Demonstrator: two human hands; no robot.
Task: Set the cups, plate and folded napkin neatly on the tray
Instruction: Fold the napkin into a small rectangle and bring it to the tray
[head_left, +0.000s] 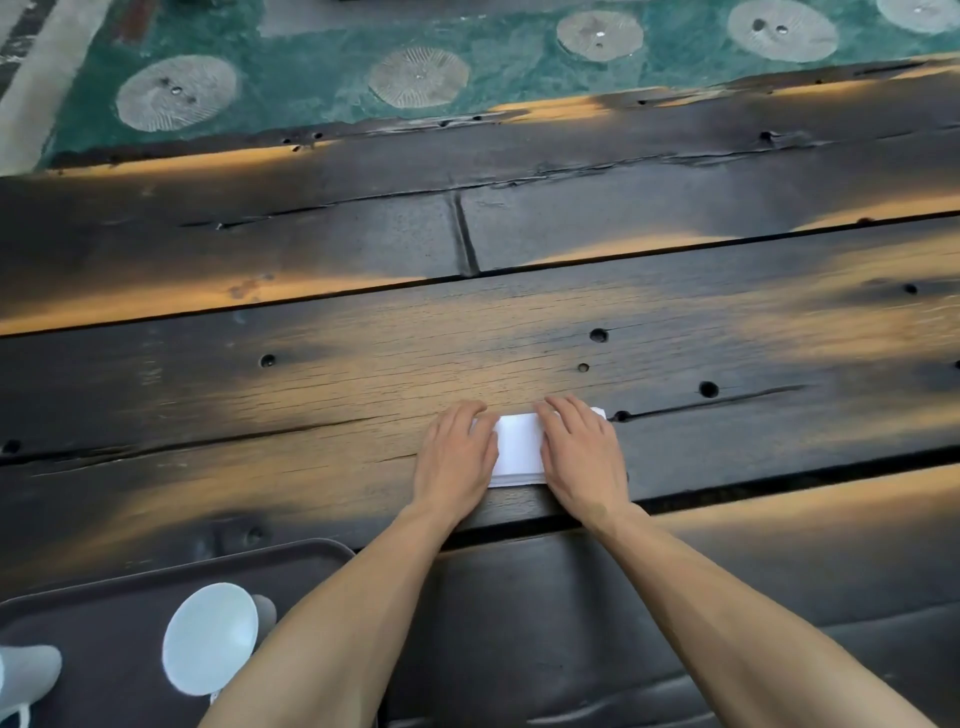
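Note:
A white folded napkin (519, 449) lies flat on the dark wooden table, in front of me at the centre. My left hand (460, 457) presses palm-down on its left end, and my right hand (582, 452) presses on its right end, fingers together and flat. A dark tray (104, 597) sits at the lower left. On it a white cup (210, 636) stands near my left forearm, and a second white cup (28, 670) is cut off at the left edge. No plate is visible.
The table (467, 332) is made of wide dark planks with gaps, knots and holes. Beyond its far edge lies a green floor with round stone discs (418, 78). A dark bench surface (545, 623) runs below my arms.

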